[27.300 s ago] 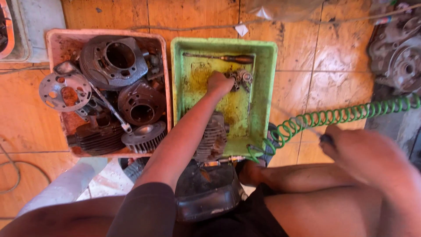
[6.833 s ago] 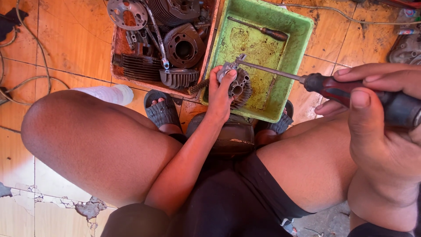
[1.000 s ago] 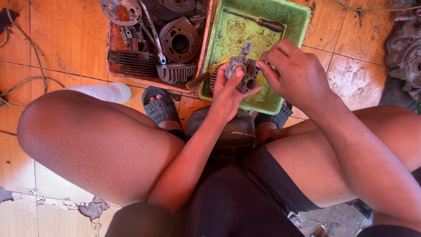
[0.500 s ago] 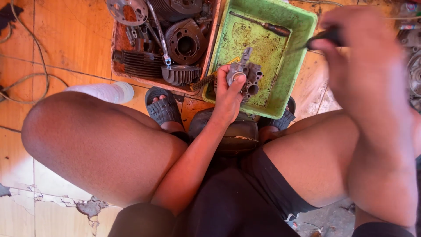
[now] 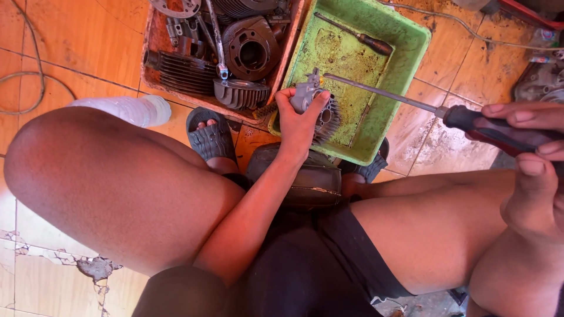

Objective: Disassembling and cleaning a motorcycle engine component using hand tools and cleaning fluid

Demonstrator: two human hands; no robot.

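- Head view: the person is sitting low over an orange tiled floor (image 5: 88, 53), knees spread, looking down at both hands.
- The left hand (image 5: 299, 120) is clenching a small grey metal engine part (image 5: 314, 103), finned on one side, and is holding it up over the near edge of the green tray (image 5: 411, 53).
- The right hand (image 5: 529, 138) is gripping the dark red-and-black handle of a long screwdriver (image 5: 382, 94), fingers wrapped round it; its shaft is slanting across the tray and its tip is meeting the top of the grey part.
- A second screwdriver (image 5: 355, 34) is lying loose in the tray's far end.
- Left of the green tray, a reddish tray (image 5: 154, 36) is holding cylinders, finned heads and a wrench (image 5: 214, 41).
- A white plastic bottle (image 5: 126, 108) is lying on the floor by the left knee.
- Judged from this, a fastener on the grey part is being worked with the screwdriver. Whether the tip is seated in a slot is too small to tell. The next move seems to call for keeping the part steady in the left hand and the shaft in line with the screw.
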